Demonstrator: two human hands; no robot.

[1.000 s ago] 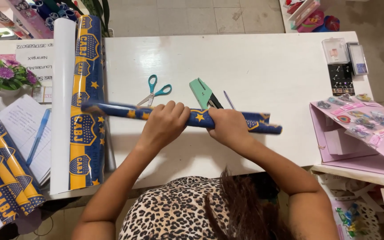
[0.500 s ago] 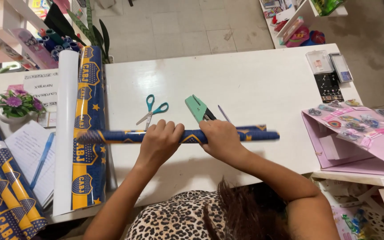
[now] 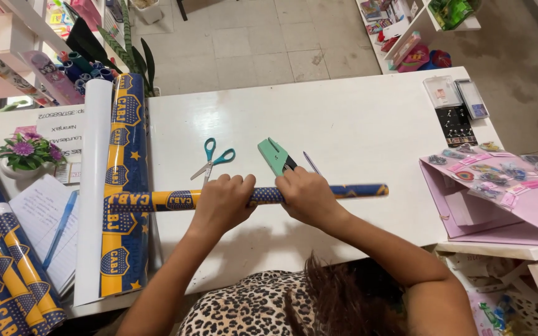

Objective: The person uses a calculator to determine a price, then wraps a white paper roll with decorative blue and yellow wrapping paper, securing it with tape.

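White table (image 3: 368, 118) filling the view, tiled floor showing beyond its far edge. Lying crosswise near the close edge, a tightly rolled blue-and-yellow wrapping paper roll (image 3: 263, 196), both hands bearing down on it. Left hand (image 3: 222, 202) curling over the tube, fingers wrapping its far side, closing fully around it; right hand (image 3: 306, 196) doing the same just beside, pressing palm-down, likely keeping the coil tight and stopping it from springing loose. Left of the grip, the tube's end crossing over a flat length of matching paper (image 3: 122, 186) alongside a white roll (image 3: 94, 186). Just beyond the grip, teal-handled scissors (image 3: 214, 160) and a green tape dispenser (image 3: 275, 155) sitting within easy reach. Well right of the grip, a pink folder of stickers (image 3: 499, 193) resting at the table edge. Far left, more rolled tubes (image 3: 7, 261) and a small flower pot (image 3: 26, 155) waiting.
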